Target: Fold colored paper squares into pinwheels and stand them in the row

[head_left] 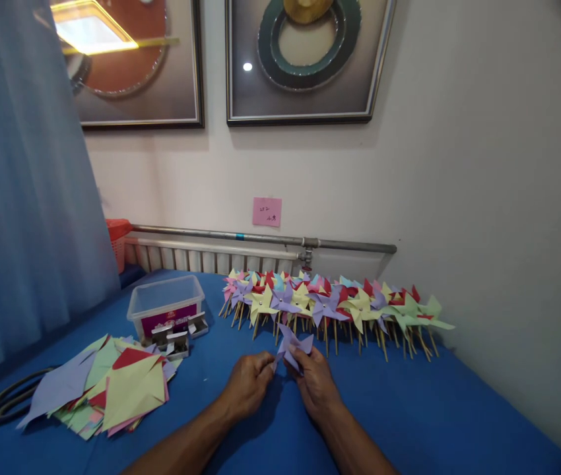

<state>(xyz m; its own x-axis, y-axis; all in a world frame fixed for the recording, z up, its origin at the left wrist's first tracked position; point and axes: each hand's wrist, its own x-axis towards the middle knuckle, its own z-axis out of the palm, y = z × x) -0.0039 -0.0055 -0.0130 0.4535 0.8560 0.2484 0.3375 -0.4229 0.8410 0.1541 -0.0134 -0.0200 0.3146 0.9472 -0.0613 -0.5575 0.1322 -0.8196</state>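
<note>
A purple paper pinwheel [291,342], its blades folded up, is held above the blue table cover between my two hands. My right hand [319,384] grips it from the right, thumb pressed on the paper near the middle. On the other side my left hand [249,385] is closed, its thumb and forefinger pinching the left blade edge. Whether a pin or stick is in my fingers is hidden. Just beyond my hands, many pinwheels on wooden sticks [327,307] lie in a long heap of purple, yellow, red, green and pink.
Cut paper squares [134,390] are piled at the left, beside dark scissor handles [13,400]. Small open boxes [178,346] of tiny metal pieces stand before a clear plastic tub [176,319]. Behind the blue-covered table [409,422] run a radiator [196,257] and pipe [211,233].
</note>
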